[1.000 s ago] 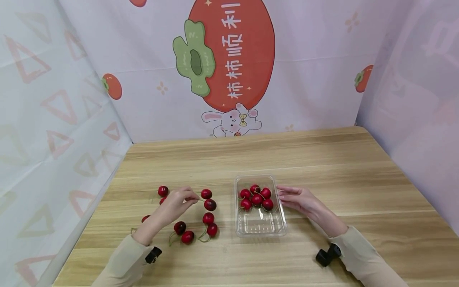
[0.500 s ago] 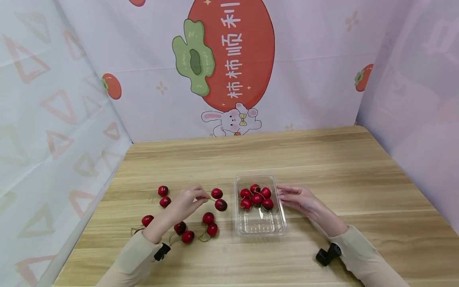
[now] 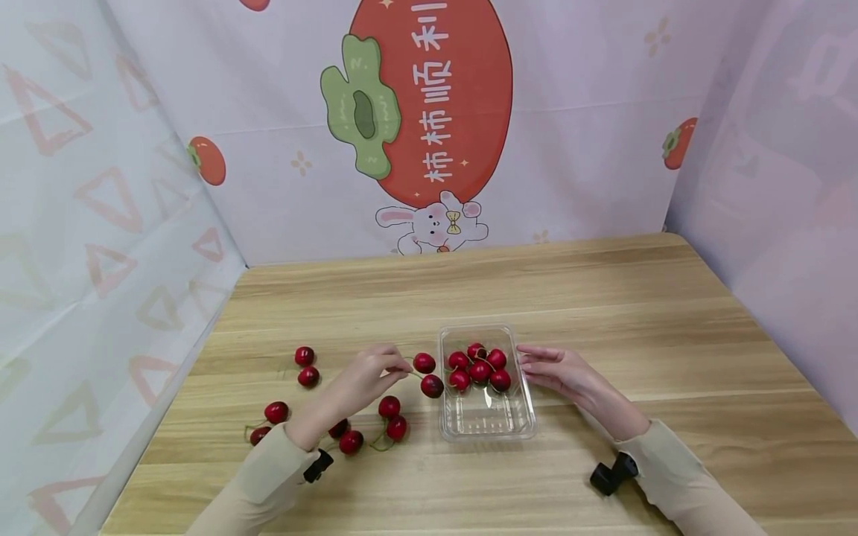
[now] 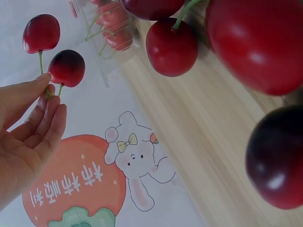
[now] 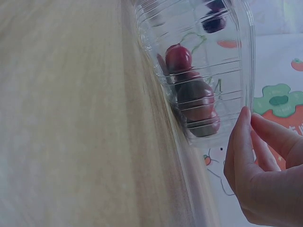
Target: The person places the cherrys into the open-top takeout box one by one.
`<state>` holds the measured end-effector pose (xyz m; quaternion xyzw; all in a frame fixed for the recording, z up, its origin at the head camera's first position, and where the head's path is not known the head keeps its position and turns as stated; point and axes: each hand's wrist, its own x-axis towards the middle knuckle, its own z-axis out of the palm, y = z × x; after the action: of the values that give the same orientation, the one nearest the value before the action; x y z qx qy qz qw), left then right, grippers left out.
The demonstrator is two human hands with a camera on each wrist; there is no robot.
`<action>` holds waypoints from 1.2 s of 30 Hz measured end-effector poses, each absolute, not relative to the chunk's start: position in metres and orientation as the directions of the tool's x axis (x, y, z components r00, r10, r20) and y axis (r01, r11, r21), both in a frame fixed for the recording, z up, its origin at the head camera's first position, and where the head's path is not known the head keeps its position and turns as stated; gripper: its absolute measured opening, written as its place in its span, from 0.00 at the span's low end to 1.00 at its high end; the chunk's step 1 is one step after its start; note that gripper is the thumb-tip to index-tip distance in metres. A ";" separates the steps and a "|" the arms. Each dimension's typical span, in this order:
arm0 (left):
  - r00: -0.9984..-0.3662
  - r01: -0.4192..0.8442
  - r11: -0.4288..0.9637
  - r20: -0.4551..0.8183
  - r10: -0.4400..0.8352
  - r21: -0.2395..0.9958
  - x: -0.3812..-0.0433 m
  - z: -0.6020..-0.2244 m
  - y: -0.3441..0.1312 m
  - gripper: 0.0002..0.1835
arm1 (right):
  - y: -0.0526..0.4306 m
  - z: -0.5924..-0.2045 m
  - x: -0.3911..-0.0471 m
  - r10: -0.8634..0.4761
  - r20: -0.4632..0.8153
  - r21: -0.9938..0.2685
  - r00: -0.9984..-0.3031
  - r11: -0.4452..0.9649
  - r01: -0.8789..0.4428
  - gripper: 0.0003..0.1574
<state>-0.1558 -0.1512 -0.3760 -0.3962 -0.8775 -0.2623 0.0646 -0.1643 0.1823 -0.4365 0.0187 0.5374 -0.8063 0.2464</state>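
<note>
Thumb and fingertips of my left hand (image 3: 372,376) pinch the green stems of two dark red cherries (image 4: 67,68). The pair hangs at the left rim of a clear plastic container (image 3: 488,429), the lower cherry (image 3: 432,385) overlapping that rim in the head view. Several cherries (image 3: 479,371) with stems lie inside, toward the container's far end. My right hand (image 3: 570,378) is at the container's right side, its extended fingertips (image 5: 245,113) touching the rim.
More cherries lie in pairs on the wooden table (image 3: 603,298): one pair (image 3: 308,377) at the back left, another (image 3: 276,412) nearer the front left, and others (image 3: 389,406) below my left hand. A printed cloth (image 3: 570,149) stands behind the table.
My left hand has moved right, carrying the two cherries by their stems from the table to the container's left rim. My right hand and the container have stayed in place.
</note>
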 end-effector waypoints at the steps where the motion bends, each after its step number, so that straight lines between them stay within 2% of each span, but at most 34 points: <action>1: -0.675 0.732 0.545 0.323 0.664 0.410 -0.156 -0.375 -0.150 0.03 | 0.182 -0.437 -0.165 -0.375 -0.298 -0.857 -0.878 -0.301 0.419 0.20; 10: -0.654 0.745 0.526 0.298 0.695 0.410 -0.155 -0.373 -0.138 0.03 | 0.181 -0.438 -0.167 -0.369 -0.310 -0.852 -0.876 -0.300 0.428 0.19; 20: -0.594 0.797 0.488 0.318 0.739 0.355 -0.155 -0.376 -0.127 0.03 | 0.181 -0.438 -0.167 -0.366 -0.310 -0.862 -0.877 -0.282 0.422 0.19; 30: -0.594 0.790 0.481 0.278 0.755 0.381 -0.154 -0.379 -0.118 0.04 | 0.181 -0.439 -0.166 -0.369 -0.304 -0.861 -0.878 -0.289 0.419 0.20; 36: -0.573 0.807 0.473 0.273 0.773 0.353 -0.152 -0.381 -0.112 0.03 | 0.181 -0.439 -0.166 -0.372 -0.303 -0.857 -0.878 -0.297 0.421 0.20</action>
<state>-0.1524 -0.1124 -0.3812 -0.4608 -0.8574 -0.2262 0.0375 -0.1655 0.1813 -0.4392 0.0230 0.5395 -0.8048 0.2463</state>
